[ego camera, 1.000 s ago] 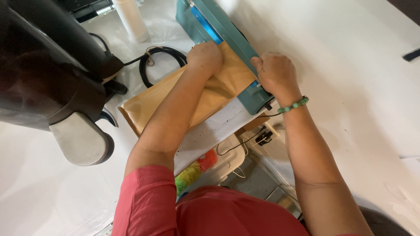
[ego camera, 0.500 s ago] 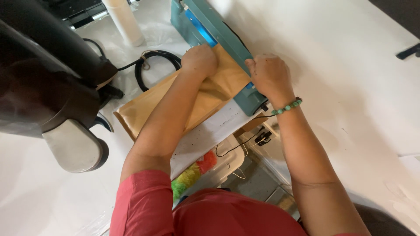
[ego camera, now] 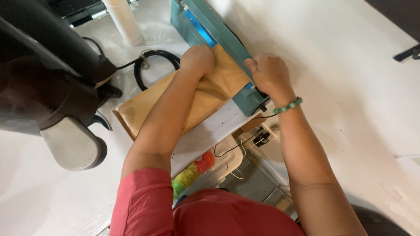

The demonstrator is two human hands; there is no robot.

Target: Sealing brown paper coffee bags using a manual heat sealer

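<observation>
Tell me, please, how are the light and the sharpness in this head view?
Head view: bright, even light, the white table nearly washed out at top; the left hand and right hand on the tan bag and teal machine are fairly sharp; the dark machine at left is close and soft.

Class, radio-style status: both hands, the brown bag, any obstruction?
Left hand flat on brown bag. Right hand pressing teal sealer arm. Black cable coil beside bag, not touching.

tan bag, teal sealer, grn bracelet
</observation>
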